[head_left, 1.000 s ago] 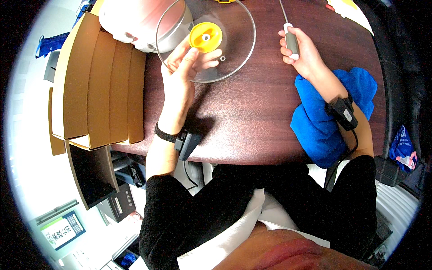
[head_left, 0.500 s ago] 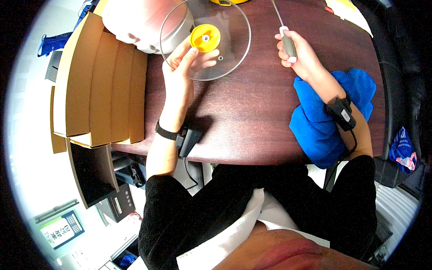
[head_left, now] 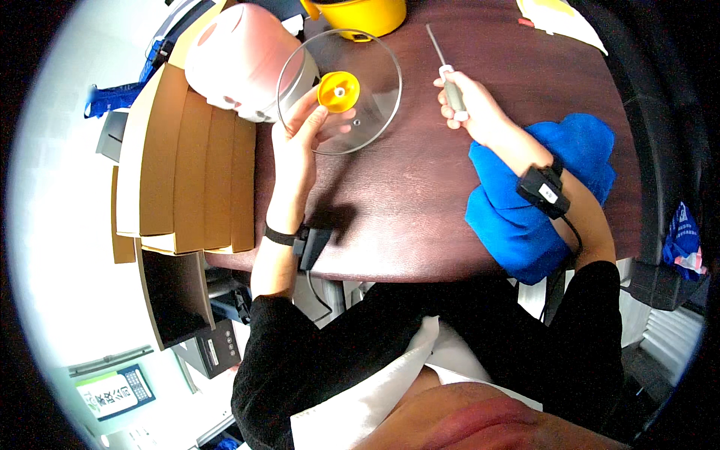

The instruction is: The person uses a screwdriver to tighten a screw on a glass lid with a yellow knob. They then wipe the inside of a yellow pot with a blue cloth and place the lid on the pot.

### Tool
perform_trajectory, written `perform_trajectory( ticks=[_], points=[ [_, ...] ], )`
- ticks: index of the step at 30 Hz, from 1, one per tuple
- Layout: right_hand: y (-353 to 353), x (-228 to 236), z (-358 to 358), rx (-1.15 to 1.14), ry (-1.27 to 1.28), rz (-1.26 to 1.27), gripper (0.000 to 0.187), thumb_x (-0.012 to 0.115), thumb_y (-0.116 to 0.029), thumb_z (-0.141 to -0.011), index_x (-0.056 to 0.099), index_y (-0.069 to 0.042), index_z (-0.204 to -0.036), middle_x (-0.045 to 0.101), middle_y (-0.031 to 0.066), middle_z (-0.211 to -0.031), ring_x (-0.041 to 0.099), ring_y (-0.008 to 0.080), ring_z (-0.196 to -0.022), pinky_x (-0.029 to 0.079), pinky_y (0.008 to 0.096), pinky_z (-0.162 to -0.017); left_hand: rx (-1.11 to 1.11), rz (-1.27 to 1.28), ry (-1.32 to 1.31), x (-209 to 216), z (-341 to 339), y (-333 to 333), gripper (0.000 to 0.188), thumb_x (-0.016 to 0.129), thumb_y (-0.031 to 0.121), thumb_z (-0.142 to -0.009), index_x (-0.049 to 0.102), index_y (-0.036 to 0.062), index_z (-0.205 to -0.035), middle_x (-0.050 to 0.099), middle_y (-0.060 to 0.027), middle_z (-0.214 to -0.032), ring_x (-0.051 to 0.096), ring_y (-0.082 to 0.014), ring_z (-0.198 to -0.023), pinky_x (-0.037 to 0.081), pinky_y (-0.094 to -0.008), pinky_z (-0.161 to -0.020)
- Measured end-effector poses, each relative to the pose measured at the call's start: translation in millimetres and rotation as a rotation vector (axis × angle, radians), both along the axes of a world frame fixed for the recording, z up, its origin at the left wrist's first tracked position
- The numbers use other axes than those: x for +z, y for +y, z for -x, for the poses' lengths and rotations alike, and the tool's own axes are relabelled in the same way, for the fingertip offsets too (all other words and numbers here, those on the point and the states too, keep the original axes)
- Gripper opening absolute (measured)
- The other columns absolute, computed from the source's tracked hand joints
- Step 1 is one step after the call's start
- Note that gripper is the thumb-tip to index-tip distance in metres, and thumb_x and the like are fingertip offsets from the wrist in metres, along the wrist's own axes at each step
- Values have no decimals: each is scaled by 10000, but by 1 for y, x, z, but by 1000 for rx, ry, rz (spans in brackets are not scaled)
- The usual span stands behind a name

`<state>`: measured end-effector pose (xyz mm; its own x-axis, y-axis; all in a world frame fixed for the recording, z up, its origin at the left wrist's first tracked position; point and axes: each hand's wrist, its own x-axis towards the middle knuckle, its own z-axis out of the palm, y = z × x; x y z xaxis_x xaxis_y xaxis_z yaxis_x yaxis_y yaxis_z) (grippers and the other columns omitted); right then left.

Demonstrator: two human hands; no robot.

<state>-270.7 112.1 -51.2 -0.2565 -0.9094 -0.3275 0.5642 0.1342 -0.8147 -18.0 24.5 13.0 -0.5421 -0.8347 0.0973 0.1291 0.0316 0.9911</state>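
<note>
My left hand (head_left: pixel 298 133) is closed on a round clear glass lid (head_left: pixel 384 94), its fingers gripping at the yellow knob (head_left: pixel 339 92). A metal piece shows in the middle of the knob, and a small vent hole sits nearby in the glass. To the right, my right hand (head_left: pixel 481 107) is wrapped round the grey-and-white handle of a screwdriver (head_left: pixel 453 91). Its thin metal shaft points away and slightly left, apart from the lid. Both hands are above a dark reddish-brown table (head_left: pixel 405 195).
Behind the lid stand a pink-and-white appliance (head_left: pixel 244 56) and a yellow pot (head_left: pixel 367 19). Cardboard boxes (head_left: pixel 187 165) line the left edge. A crumpled blue cloth (head_left: pixel 510 217) lies under my right forearm. At the far right is a pale sheet (head_left: pixel 566 22).
The view has shifted, so more of the yellow pot shows at the top. Both hands keep their holds on the lid and screwdriver, with little visible movement over the table.
</note>
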Motion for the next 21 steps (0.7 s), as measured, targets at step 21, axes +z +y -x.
perform_trajectory(
  ticks=[21],
  points=[
    [3, 16, 56, -90, 1758, -395, 306, 585, -167, -809, 590, 22, -1050, 658, 195, -993, 664, 308, -914, 541, 391, -750, -10, 290, -174, 60, 94, -64, 380, 472, 9, -919, 468, -65, -1291, 635, -181, -1101, 659, -258, -971, 550, -309, -802]
  ],
)
